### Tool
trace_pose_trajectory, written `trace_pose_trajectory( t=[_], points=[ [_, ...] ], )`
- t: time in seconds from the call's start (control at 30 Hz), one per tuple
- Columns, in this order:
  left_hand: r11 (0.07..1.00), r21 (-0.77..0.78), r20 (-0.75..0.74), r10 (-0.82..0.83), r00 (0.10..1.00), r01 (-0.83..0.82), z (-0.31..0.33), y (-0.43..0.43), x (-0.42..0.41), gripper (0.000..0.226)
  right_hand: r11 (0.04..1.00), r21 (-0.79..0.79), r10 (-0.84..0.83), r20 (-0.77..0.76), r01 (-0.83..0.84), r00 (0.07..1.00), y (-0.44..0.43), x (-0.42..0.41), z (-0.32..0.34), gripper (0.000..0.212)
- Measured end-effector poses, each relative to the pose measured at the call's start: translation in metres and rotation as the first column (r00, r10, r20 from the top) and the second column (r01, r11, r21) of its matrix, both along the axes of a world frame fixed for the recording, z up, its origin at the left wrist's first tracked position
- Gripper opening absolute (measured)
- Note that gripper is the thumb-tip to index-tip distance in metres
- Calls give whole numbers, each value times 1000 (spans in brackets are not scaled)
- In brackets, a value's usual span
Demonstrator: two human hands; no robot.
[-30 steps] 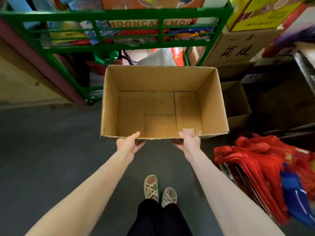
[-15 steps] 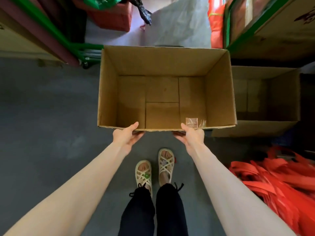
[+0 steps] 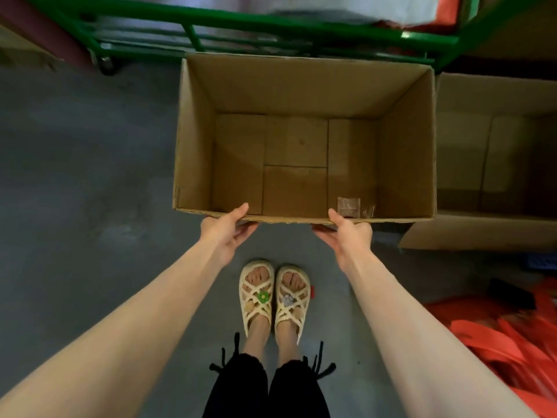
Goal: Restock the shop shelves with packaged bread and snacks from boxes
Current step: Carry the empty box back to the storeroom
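An open brown cardboard box [image 3: 196, 146] hangs in front of me above the grey floor. Nothing lies inside it but a scrap of clear tape [image 3: 349, 207] stuck near its near wall. My left hand [image 3: 226, 230] grips the near rim left of centre, thumb over the edge and fingers under it. My right hand [image 3: 346, 233] grips the same rim right of centre in the same way. No bread or snack packs are in view.
A green metal rack [image 3: 241, 22] on castors stands just beyond the box. A second open cardboard box [image 3: 482, 233] sits on the floor at the right. Red bags [image 3: 506, 342] are piled at the lower right. My sandalled feet [image 3: 274, 300] stand below the box.
My view has tilted further down and the box has come lower and closer to the floor, beside the second box. Both hands keep the same grip on the near rim.
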State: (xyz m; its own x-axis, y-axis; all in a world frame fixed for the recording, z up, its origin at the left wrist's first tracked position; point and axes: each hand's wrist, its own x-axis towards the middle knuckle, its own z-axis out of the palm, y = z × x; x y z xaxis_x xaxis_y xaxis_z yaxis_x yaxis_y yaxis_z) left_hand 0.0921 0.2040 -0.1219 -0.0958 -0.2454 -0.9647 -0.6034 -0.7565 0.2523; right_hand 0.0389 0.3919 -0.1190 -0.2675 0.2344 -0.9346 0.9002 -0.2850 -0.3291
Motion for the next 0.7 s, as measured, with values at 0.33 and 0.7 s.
trace_pose_trajectory(
  t=[0.33, 0.7],
  points=[
    [999, 41, -9, 11, 1000, -11, -81, 1, -21, 48, 1000, 28, -5, -32, 6, 999, 0, -23, -85, 51],
    [999, 45, -38, 7, 999, -5, -123, -1, -44, 60, 999, 9, -44, -100, 46, 994, -3, -39, -129, 49]
  ],
)
